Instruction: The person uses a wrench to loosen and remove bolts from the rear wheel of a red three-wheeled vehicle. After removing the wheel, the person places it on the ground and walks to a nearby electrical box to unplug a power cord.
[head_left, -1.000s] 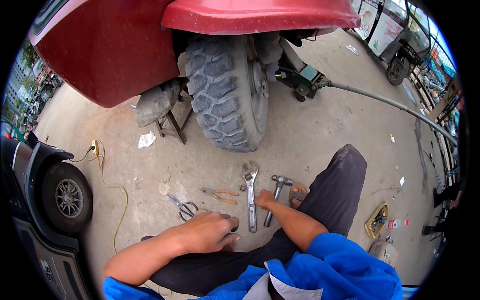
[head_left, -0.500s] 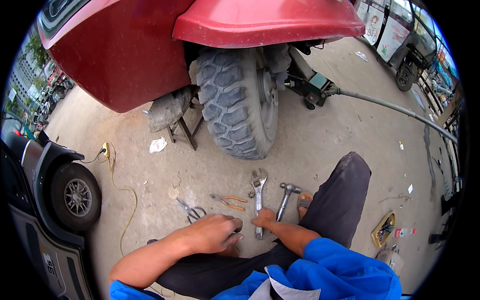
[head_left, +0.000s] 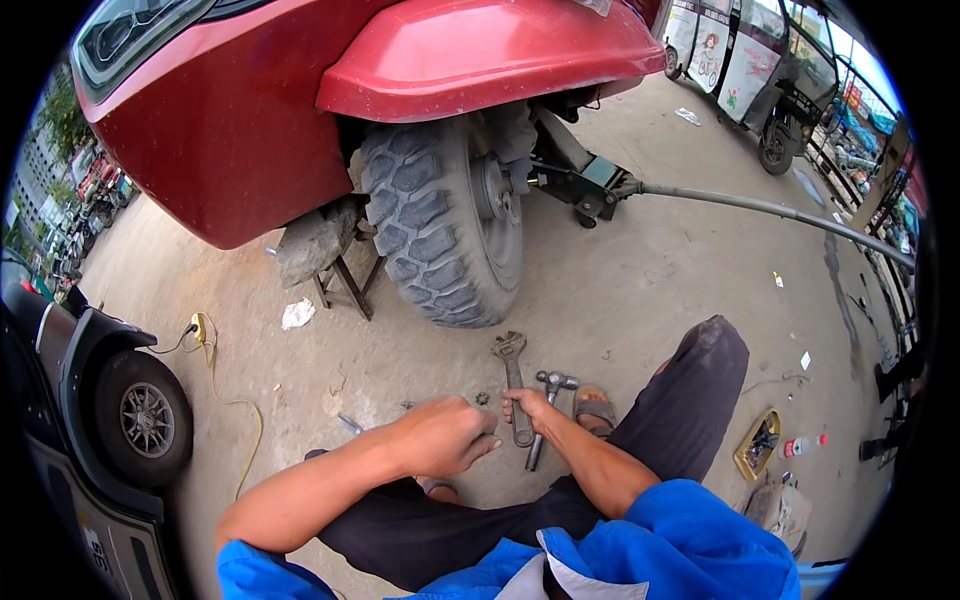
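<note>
This looks like an open-air vehicle repair yard: on the dusty concrete ground (head_left: 640, 270), a red vehicle (head_left: 220, 130) stands with a long-handled jack (head_left: 597, 186) beside its chunky-treaded wheel (head_left: 425, 235), and an adjustable wrench (head_left: 515, 375) and a hammer (head_left: 556, 380) are out in front. Motorbikes (head_left: 100, 195) line the ground's far left edge, near a many-windowed building (head_left: 38, 155); a white three-wheeler (head_left: 748, 65) stands toward the far right corner.

Counted: one left hand (head_left: 448, 437), one right hand (head_left: 526, 406), one adjustable wrench (head_left: 515, 376), one hammer (head_left: 556, 381), two sandals (head_left: 597, 410), one red vehicle (head_left: 225, 140), one treaded tyre (head_left: 415, 230), one spoked silver wheel (head_left: 147, 420), one jack (head_left: 592, 186), one yellow tray (head_left: 744, 465) and one bottle with a red cap (head_left: 800, 446).
</note>
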